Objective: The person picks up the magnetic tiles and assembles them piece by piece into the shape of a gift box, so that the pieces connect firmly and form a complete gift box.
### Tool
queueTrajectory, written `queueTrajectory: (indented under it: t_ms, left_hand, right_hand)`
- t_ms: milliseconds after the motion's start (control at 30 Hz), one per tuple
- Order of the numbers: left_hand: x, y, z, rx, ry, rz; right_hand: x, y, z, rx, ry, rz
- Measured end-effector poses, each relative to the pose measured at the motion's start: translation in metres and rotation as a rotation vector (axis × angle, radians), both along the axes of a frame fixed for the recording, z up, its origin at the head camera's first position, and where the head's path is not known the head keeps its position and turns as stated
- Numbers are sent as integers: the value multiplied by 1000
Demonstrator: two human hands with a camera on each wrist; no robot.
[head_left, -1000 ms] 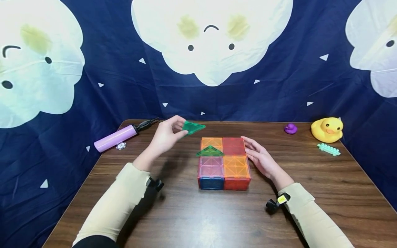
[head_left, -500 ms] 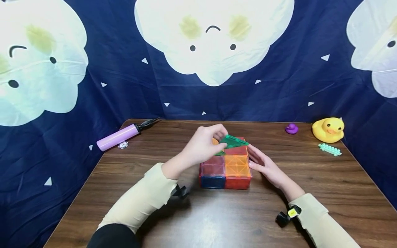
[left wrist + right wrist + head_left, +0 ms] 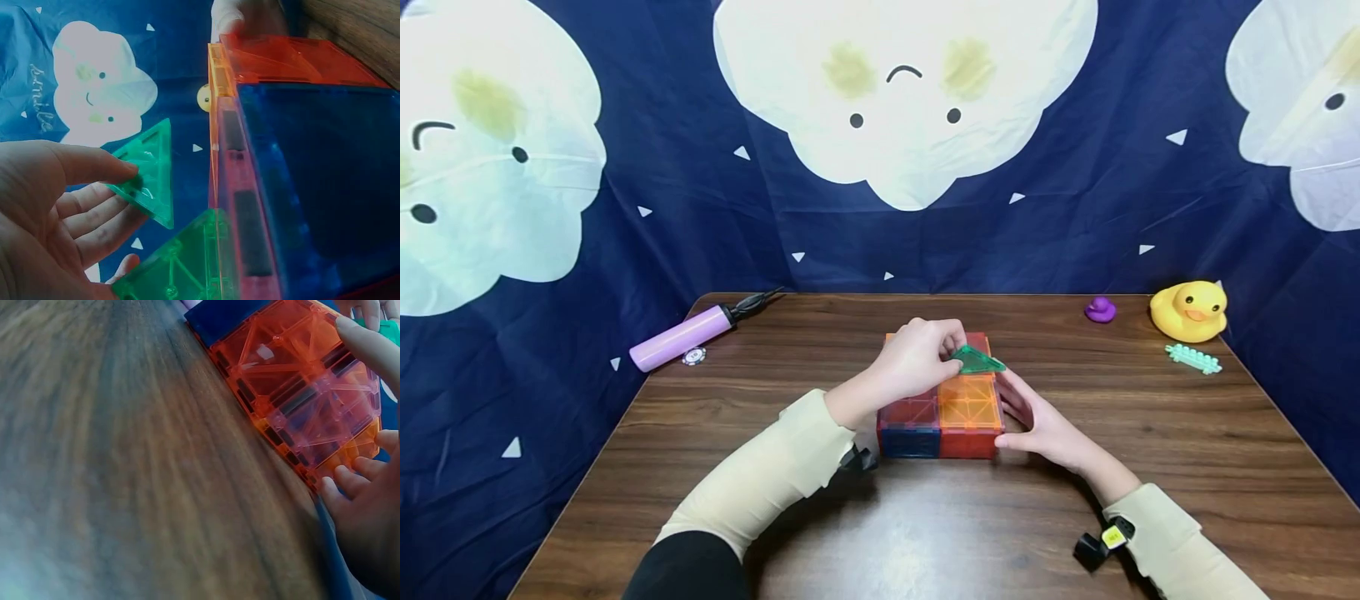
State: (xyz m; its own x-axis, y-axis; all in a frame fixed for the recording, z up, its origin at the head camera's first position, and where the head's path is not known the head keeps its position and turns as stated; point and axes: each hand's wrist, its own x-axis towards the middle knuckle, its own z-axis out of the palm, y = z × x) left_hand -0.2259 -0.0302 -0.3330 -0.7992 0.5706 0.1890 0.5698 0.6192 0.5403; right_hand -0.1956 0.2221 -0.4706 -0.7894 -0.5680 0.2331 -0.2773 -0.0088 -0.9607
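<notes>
A flat box of translucent magnetic tiles (image 3: 958,408), with orange, red, pink and blue faces, sits mid-table. My left hand (image 3: 951,354) pinches a green triangle tile (image 3: 977,360) over the box's top. In the left wrist view the held green triangle tile (image 3: 150,175) hangs just beside the box's edge (image 3: 222,162), and a second green triangle (image 3: 181,265) leans on the box below it. My right hand (image 3: 1022,408) rests with straight fingers against the box's right side. Its fingertips (image 3: 350,481) touch the orange wall (image 3: 294,394).
A lilac pump (image 3: 681,333) and a small chip (image 3: 694,357) lie at the back left. At the back right are a purple duck (image 3: 1100,310), a yellow duck (image 3: 1189,311) and a mint brick (image 3: 1193,359). A dark blue cloth with clouds hangs behind the wooden table (image 3: 925,533).
My left hand carried the green triangle from the back left over onto the box and now hides the second triangle in the head view. My right hand slid along the box's side toward me.
</notes>
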Motion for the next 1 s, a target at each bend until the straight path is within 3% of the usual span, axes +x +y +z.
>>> queueTrajectory:
  t_ms: [200, 567, 1000]
  left_hand:
    - [-3, 5, -3, -97, 13, 25]
    - [-8, 7, -10, -162, -1, 32]
    - [-9, 3, -11, -128, -3, 18]
  right_hand:
    - [1, -1, -1, -14, 29, -5]
    - [0, -1, -2, -29, 36, 16]
    - [1, -1, -1, -11, 26, 6]
